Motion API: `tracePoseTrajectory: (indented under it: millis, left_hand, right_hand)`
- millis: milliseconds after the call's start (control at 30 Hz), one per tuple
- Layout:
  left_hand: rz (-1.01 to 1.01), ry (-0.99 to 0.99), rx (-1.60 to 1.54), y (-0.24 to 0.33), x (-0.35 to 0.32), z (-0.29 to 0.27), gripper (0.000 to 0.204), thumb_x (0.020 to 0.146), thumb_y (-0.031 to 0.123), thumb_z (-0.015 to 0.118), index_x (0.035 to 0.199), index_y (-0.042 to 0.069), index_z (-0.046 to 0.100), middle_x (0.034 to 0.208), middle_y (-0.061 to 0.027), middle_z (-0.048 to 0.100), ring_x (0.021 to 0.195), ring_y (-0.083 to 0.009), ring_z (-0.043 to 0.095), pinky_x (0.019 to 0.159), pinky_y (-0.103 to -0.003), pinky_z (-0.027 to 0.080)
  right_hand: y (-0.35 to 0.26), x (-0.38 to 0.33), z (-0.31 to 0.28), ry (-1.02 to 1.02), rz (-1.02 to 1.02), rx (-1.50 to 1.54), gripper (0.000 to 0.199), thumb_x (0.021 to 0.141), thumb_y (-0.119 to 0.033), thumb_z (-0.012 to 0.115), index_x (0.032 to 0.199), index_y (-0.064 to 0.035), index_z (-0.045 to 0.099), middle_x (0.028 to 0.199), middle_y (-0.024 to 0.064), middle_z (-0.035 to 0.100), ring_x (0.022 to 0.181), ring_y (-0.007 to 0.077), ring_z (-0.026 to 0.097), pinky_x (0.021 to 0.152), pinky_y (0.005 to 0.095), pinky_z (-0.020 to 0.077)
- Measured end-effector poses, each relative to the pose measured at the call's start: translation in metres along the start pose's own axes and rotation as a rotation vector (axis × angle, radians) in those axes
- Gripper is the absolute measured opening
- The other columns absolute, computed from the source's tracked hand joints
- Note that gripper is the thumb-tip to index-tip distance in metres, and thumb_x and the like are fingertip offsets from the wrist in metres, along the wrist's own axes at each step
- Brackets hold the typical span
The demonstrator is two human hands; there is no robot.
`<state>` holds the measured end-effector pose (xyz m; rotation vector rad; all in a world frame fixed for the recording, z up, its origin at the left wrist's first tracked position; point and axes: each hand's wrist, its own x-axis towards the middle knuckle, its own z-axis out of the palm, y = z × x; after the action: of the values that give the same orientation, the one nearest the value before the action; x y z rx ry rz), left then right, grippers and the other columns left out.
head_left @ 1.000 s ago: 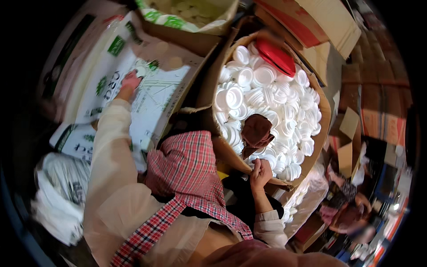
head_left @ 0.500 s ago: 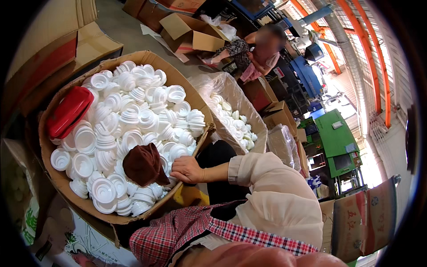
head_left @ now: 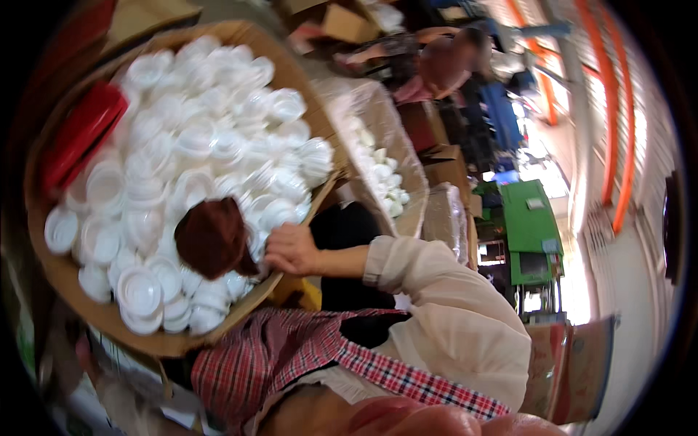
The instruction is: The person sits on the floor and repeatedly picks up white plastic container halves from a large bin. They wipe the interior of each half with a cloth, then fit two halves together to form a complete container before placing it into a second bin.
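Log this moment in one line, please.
right hand: at carton rim, beside brown cloth | left hand: blurred, grip unclear | in carton: round white pieces, red pouch

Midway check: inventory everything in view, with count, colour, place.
large cardboard box: one, brown, left
round pieces: many, white, in that box
red case: one, red, atop them, left
crumpled cloth: one, brown, atop them, near edge
plastic-lined box: one, translucent liner, centre
small pieces: many, pale, inside it
green machine: one, green, right
orange beams: several, orange, upper right
cartons: several, brown, background
co-worker: one, pinkish clothing, upper right
checked apron: one, red, bottom
right hand: one, bare, at large box's rim
left hand: one, blurred, lower left
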<state>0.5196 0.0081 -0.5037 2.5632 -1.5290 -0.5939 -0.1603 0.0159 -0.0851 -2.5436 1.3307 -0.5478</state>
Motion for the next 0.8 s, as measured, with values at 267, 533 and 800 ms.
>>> tracePoseTrajectory:
  millis: [267,533,800]
  left_hand:
    - [-0.074,-0.083,-0.443,0.031,0.001,0.019,0.051,0.081,0.036,0.064,0.112,-0.003,0.06,0.108,-0.021,0.064,0.099,-0.0339,0.06,0.086,-0.041,0.044]
    - [-0.045,0.105,-1.026,0.027,-0.025,0.028,0.049,0.081,0.026,0.069,0.118,-0.005,0.058,0.125,-0.0216,0.055,0.109,-0.0274,0.054,0.093,-0.035,0.041]
    - [-0.039,0.495,-1.159,0.243,-0.218,-0.24,0.037,0.085,0.013,0.059,0.115,-0.009,0.054,0.12,-0.0198,0.055,0.108,-0.027,0.053,0.094,-0.039,0.042]
  right_hand:
    - [-0.004,0.019,-0.009,-0.052,-0.027,0.005,0.014,0.077,-0.014,0.064,0.066,-0.0091,0.056,0.064,0.0051,0.051,0.056,0.0246,0.05,0.051,0.0349,0.0356]
    - [-0.024,0.005,0.045,-0.025,0.009,0.011,0.014,0.075,-0.013,0.065,0.066,-0.0083,0.056,0.064,0.0046,0.05,0.058,0.0232,0.05,0.052,0.034,0.0365]
    - [-0.022,-0.003,0.044,0.143,-0.002,-0.016,0.017,0.078,-0.018,0.065,0.066,-0.01,0.057,0.064,0.007,0.05,0.058,0.0275,0.05,0.053,0.0377,0.0385]
